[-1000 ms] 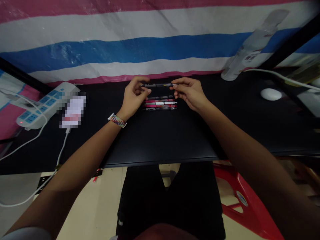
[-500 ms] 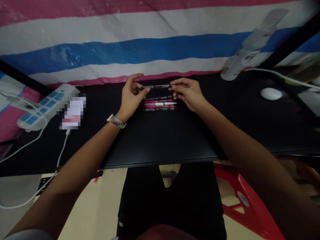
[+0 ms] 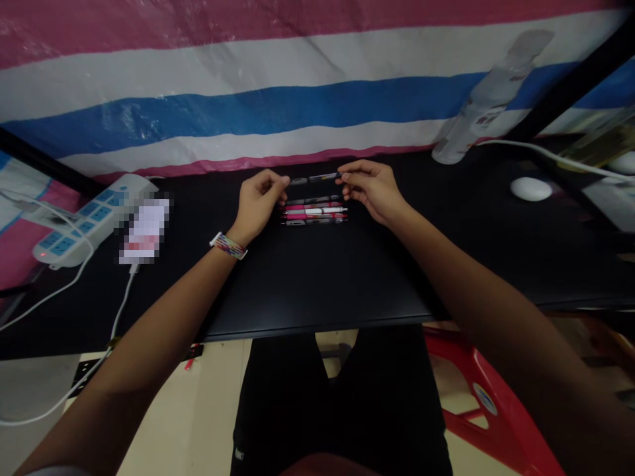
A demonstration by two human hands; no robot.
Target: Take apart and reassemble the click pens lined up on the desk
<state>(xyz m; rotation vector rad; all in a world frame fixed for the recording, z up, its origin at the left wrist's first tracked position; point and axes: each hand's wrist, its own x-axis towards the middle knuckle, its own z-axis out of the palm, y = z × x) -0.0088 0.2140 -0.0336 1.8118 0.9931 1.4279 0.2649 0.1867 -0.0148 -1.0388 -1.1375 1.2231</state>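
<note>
A dark pen with a clear barrel (image 3: 317, 177) lies crosswise between my two hands, just beyond a row of other pens. My left hand (image 3: 260, 198) pinches its left end between thumb and forefinger. At the other end, the fingertips of my right hand (image 3: 371, 188) are closed on the tip. Nearer to me, several pens lie side by side: a black one (image 3: 315, 199), a pink-and-white one (image 3: 317, 211), and a dark clear one (image 3: 312, 223) closest to my body. Whether the held pen touches the desk, I cannot tell.
On the black desk (image 3: 317, 284), a white power strip (image 3: 94, 218) and a blurred-out phone (image 3: 145, 231) on a cable are at left. To the right stand a clear bottle (image 3: 479, 109) and a white mouse (image 3: 530, 189). A red stool (image 3: 496, 403) is below the desk.
My left hand's fingers have curled in from a spread pose and now pinch the pen's left end. My right hand keeps its hold. The view has shifted slightly.
</note>
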